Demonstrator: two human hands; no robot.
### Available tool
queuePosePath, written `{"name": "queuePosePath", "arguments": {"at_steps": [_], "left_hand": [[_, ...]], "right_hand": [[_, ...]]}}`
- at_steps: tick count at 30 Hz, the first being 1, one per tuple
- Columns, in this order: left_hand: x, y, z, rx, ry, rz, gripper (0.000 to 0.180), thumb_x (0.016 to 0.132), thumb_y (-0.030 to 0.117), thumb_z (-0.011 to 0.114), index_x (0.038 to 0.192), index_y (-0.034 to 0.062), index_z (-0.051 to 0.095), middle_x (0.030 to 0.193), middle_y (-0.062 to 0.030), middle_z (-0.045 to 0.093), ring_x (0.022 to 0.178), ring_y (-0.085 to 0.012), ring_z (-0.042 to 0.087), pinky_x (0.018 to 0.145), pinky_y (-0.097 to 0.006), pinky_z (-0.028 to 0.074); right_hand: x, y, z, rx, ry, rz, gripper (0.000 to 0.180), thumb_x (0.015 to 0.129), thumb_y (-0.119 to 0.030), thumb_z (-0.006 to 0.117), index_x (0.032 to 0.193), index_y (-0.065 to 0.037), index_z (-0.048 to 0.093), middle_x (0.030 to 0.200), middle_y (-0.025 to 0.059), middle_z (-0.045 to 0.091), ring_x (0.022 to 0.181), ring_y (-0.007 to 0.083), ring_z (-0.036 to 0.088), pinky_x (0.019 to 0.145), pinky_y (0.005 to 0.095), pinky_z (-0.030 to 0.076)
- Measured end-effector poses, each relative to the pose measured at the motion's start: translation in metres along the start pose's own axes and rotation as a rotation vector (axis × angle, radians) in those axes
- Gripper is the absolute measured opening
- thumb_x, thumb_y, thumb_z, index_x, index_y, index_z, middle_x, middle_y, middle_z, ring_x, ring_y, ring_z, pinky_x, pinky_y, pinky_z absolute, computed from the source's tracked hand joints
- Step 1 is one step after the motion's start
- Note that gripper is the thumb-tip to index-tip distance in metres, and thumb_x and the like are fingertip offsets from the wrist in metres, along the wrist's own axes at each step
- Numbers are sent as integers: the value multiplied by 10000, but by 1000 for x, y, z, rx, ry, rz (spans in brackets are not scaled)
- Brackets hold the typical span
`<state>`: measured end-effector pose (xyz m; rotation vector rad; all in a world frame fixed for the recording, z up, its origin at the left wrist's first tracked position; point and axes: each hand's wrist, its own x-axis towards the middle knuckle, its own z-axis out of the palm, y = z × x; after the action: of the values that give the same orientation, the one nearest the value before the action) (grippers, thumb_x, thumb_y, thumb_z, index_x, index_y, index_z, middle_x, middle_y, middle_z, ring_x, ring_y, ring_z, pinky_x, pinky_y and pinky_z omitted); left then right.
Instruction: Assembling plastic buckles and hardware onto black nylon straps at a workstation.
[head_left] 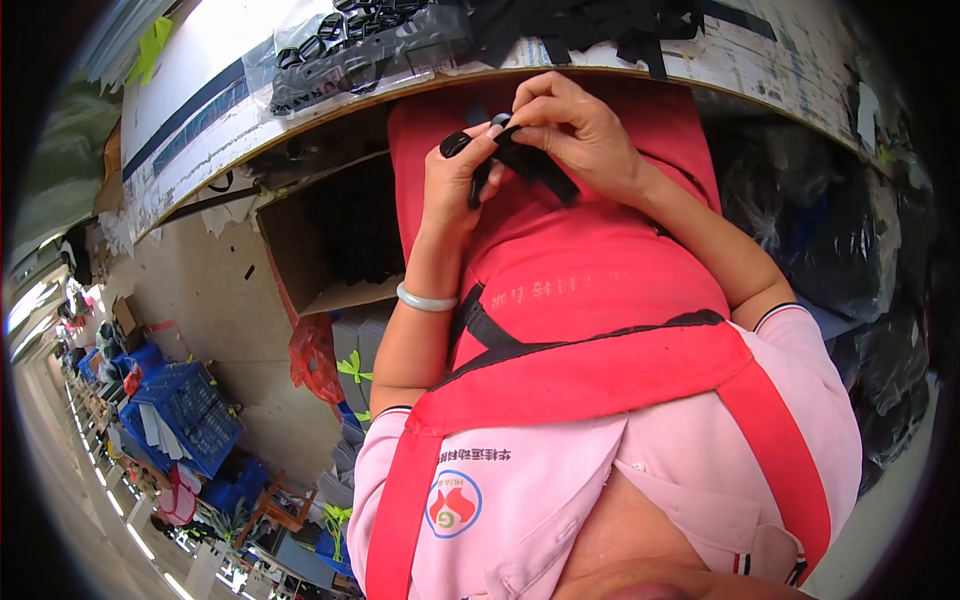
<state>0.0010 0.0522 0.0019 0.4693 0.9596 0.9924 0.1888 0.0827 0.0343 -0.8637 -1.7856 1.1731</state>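
Note:
Both hands meet over the red apron [600,260] on my lap, just off the table edge. My left hand [458,180] is closed on a small black plastic buckle [501,121], whose exact shape the fingers partly cover. A rounded black piece [455,145] shows at the left thumb side. My right hand [580,135] pinches a short black webbing strap [545,172] at the buckle, its loose end hanging down over the apron. Whether the strap passes through the buckle I cannot tell.
On the worktable [200,110] ahead lie a clear bag of black buckles [350,50] and a pile of black straps [580,25]. Under it stands an open cardboard box [300,250]. Dark plastic bags [840,240] fill the right side. A blue crate [190,410] stands at left.

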Motion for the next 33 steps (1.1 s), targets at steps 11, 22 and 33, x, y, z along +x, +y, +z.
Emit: {"name": "queuePosePath", "arguments": {"at_steps": [11, 22, 33], "left_hand": [[-9, -1, 19, 139, 218, 233, 209, 885, 137, 700, 1025, -18, 698, 666, -5, 620, 435, -38, 461, 387, -193, 310], [-11, -7, 22, 280, 199, 379, 149, 876, 79, 703, 1009, 11, 708, 657, 34, 571, 486, -14, 436, 409, -184, 291], [-6, -19, 16, 248, 192, 393, 172, 859, 46, 708, 1015, -24, 694, 753, -33, 653, 509, -63, 536, 430, -194, 404]], "right_hand": [[-5, -13, -9, 246, -27, 595, 214, 925, -206, 641, 863, -2, 617, 740, 33, 635, 525, 61, 581, 464, 201, 478], [-6, 3, -2, 468, 12, 713, 204, 903, -206, 657, 801, -36, 608, 681, 33, 612, 484, 67, 563, 416, 210, 464], [-13, 14, 12, 607, 102, 726, 178, 921, -188, 650, 920, -24, 581, 746, 34, 625, 556, 70, 604, 475, 206, 515]]}}
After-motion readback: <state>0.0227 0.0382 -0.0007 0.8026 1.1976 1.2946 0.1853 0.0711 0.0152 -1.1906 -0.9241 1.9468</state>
